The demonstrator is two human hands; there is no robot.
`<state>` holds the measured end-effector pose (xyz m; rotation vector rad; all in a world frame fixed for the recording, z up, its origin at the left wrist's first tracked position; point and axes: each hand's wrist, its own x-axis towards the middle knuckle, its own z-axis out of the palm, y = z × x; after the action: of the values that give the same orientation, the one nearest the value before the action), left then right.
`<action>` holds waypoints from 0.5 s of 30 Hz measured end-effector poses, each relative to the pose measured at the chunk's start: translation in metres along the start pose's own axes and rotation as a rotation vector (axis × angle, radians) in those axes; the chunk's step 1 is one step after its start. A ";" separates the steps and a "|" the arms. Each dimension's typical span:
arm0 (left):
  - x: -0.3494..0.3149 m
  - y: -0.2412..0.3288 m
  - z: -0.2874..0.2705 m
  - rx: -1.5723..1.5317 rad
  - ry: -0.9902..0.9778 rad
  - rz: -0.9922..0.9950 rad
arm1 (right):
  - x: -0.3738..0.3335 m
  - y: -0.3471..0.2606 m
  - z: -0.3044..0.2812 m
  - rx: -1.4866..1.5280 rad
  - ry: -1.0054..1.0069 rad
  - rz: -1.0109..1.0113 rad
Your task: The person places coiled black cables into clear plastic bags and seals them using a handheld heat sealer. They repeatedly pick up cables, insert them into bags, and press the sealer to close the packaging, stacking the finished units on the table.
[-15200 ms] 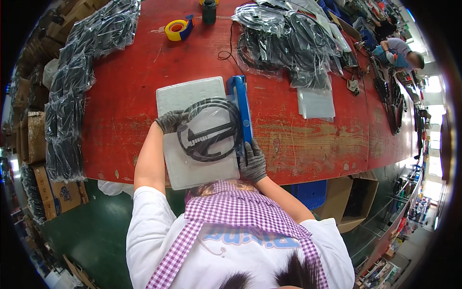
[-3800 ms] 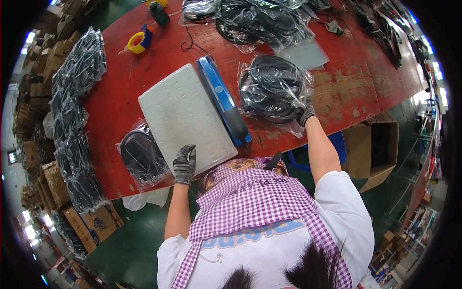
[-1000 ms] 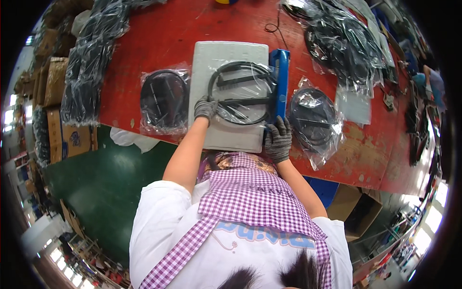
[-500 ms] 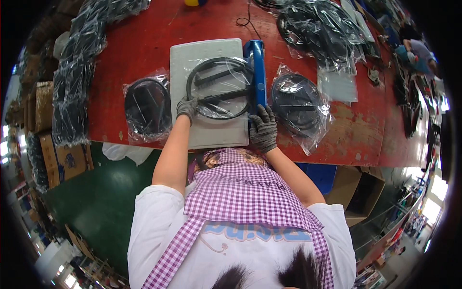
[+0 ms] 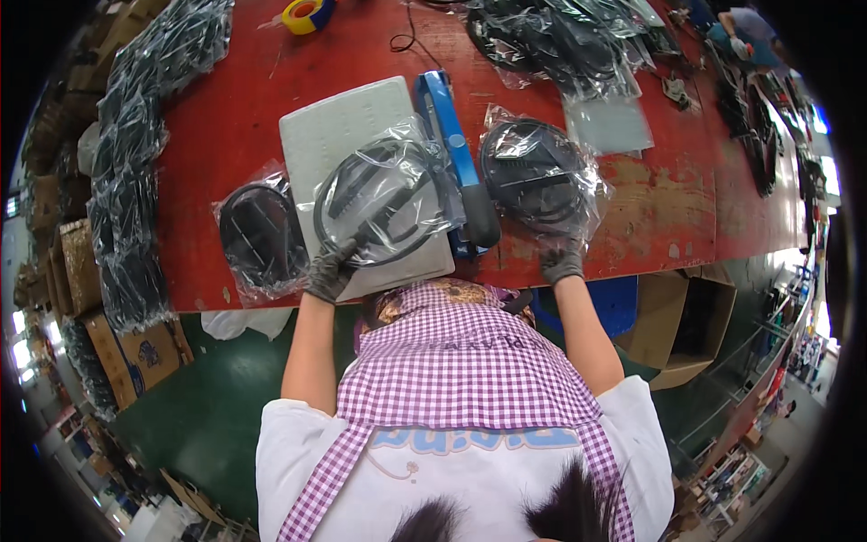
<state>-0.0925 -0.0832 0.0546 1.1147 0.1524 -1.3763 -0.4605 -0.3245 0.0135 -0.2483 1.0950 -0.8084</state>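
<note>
A clear plastic bag (image 5: 424, 149) with a ring of black tubing and black brush-like parts lies on the white foam slab (image 5: 312, 126). My gloved left hand (image 5: 331, 271) grips its lower left edge, fingers closed. Along the slab's right side stands a blue heat sealer (image 5: 461, 158) with a dark handle, touched by neither hand. To the right of it lies another bagged ring of black tubing (image 5: 533, 172). My gloved right hand (image 5: 562, 262) is at that bag's lower edge by the table front, its fingers closed on the film.
A similar bagged set (image 5: 262, 235) lies left of the slab. Several stacked bags (image 5: 126, 199) line the left edge, and more bags (image 5: 560, 41) pile up at the far right beside clear flat bags (image 5: 610, 124). A yellow tape roll (image 5: 305, 15) sits at the back.
My right hand has left the sealer and moved right to the other bag. The slab, its bag and the sealer look turned a little. The view has shifted.
</note>
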 end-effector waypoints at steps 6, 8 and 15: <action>-0.046 0.047 -0.069 -0.240 0.286 0.196 | 0.044 -0.039 -0.047 0.006 0.411 0.272; -0.060 0.060 -0.058 -0.346 0.354 0.367 | 0.050 -0.044 -0.040 -0.083 0.401 0.232; -0.015 0.004 -0.136 -0.593 0.717 0.479 | 0.058 -0.059 -0.023 -0.293 0.468 0.034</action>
<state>-0.0248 0.0207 -0.0042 0.9968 0.7133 -0.4097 -0.4951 -0.4005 -0.0045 -0.2921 1.6585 -0.6894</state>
